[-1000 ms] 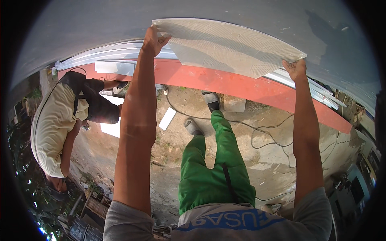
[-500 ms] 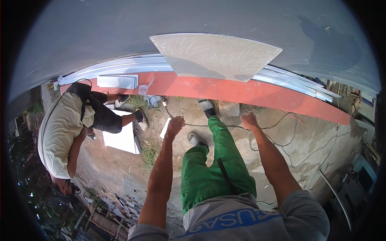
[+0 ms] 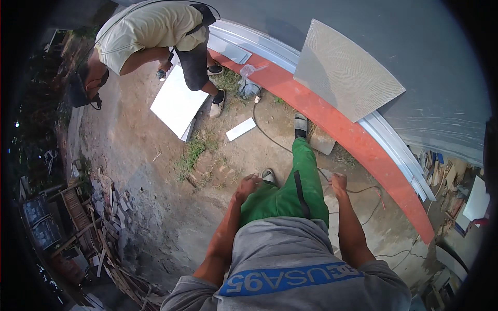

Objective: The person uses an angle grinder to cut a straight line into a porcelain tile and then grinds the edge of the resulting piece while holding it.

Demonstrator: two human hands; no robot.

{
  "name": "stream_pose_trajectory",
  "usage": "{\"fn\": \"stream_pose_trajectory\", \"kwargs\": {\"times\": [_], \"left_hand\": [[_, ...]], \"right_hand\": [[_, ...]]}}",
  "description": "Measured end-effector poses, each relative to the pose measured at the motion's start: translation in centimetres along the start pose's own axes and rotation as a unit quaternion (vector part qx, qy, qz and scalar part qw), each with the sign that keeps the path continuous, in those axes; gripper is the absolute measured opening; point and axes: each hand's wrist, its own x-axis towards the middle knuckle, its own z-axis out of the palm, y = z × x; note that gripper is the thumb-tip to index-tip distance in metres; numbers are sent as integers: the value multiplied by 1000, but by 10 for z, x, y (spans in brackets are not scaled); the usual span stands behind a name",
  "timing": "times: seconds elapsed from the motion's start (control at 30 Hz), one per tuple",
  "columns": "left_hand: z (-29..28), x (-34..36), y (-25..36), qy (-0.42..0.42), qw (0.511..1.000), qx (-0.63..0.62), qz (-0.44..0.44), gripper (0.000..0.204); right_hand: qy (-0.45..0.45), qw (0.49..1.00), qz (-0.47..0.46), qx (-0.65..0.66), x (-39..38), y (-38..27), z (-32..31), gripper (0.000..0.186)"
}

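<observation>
Both hands hung low in front of the person, and they were well apart. The left hand was right beside the leg of the green pants, with its fingers loosely bent. The right hand was out on the other side, with its fingers curled in. Nothing could be seen in either hand, but it was too hard to tell how tightly the fingers were closed. A dark cord ran over the dirt and passed near the right hand.

The big tile stood up ahead, by the grey wall, away from both hands. Its near side was covered with curvy lines. Its bottom part came in front of some shiny silver strips and reached the long red board.

A small white piece lay on the ground, to the left of the person's feet. Farther off to the left, another person bent over large white boards and held a tool. A clear plastic bag sat near that person's shoes.
</observation>
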Motion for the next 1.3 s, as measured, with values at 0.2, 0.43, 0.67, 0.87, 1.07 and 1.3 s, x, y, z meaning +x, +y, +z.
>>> {"fn": "stream_pose_trajectory", "kwargs": {"times": [0.2,0.43,0.67,0.87,1.07,1.3], "left_hand": [[-46,-61,-122,20,996,-86,34,58],[-69,-89,-367,209,954,-208,63,42],[3,-84,-485,199,968,5,153,35],[51,-106,-524,153,967,-104,178,42],[71,-101,-516,236,955,-112,141,36],[38,-101,-538,159,904,-308,250,35]], "right_hand": [[-27,887,-192,-420,-70,109,3,31],[-146,841,-216,-474,-138,140,-55,35],[-41,991,85,-94,-171,122,-63,35],[-80,994,-13,-71,-205,118,-81,24],[-13,988,81,-131,-202,133,-129,21],[-80,988,-58,-122,-216,-15,10,31]]}}
